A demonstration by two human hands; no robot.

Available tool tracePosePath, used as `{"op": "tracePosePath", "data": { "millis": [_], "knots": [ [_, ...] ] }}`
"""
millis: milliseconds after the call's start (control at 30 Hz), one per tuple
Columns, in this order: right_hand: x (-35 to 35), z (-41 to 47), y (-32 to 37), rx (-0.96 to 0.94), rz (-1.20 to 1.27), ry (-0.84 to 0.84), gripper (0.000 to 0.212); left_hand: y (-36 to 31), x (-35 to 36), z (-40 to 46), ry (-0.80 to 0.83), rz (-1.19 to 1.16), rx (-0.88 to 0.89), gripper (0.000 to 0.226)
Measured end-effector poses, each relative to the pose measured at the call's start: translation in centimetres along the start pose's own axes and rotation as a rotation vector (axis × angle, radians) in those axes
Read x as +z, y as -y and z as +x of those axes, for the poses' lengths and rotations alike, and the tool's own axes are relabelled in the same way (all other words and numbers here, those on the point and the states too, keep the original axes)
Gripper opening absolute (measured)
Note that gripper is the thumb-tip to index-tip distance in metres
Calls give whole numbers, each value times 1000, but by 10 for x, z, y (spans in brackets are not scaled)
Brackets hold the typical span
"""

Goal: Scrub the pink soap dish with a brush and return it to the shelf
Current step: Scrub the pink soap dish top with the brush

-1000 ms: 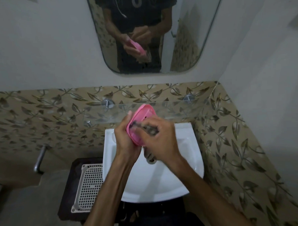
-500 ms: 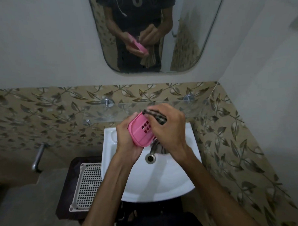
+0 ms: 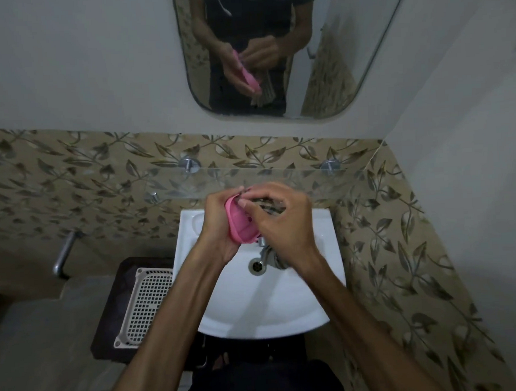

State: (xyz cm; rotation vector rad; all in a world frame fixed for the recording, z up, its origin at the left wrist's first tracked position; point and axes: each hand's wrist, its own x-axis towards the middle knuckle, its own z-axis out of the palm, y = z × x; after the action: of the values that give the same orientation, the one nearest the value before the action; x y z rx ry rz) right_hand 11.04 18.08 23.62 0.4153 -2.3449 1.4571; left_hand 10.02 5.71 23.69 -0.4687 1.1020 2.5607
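- The left hand (image 3: 219, 226) is curled round the oval pink plastic soap dish (image 3: 241, 225), cradling it on edge above the white ceramic basin (image 3: 308, 296).
- The dish's long axis runs from near the clear glass shelf (image 3: 279, 176) down towards the person; its hollow faces right.
- The right hand (image 3: 281, 224), just beside it, pinches a dark-bristled brush (image 3: 267, 207), largely hidden, against that face.

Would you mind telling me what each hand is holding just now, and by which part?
The left hand cups the pink soap dish along its back edge. The right hand grips the brush; its handle is hidden.
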Motion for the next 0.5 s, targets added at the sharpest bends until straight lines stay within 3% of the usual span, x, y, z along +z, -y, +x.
{"op": "tracePosePath", "data": {
  "millis": [67, 200, 333, 467, 500],
  "knots": [
    [6, -6, 7, -119, 24, 39, 13, 0, -4, 1, 13, -15, 3, 48],
    [-3, 8, -7, 73, 30, -42, 14, 8, -5, 1, -20, -31, 38, 44],
    [13, -13, 5, -106, 40, 3, 13, 5, -11, 4, -10, -62, 78, 49],
    [-1, 11, -19, 235, 113, -118, 12, 9, -8, 0, 10, -7, 106, 40],
    [1, 10, -17, 238, 123, -116, 12, 11, -8, 0, -7, -18, 118, 39]
  ]
}}
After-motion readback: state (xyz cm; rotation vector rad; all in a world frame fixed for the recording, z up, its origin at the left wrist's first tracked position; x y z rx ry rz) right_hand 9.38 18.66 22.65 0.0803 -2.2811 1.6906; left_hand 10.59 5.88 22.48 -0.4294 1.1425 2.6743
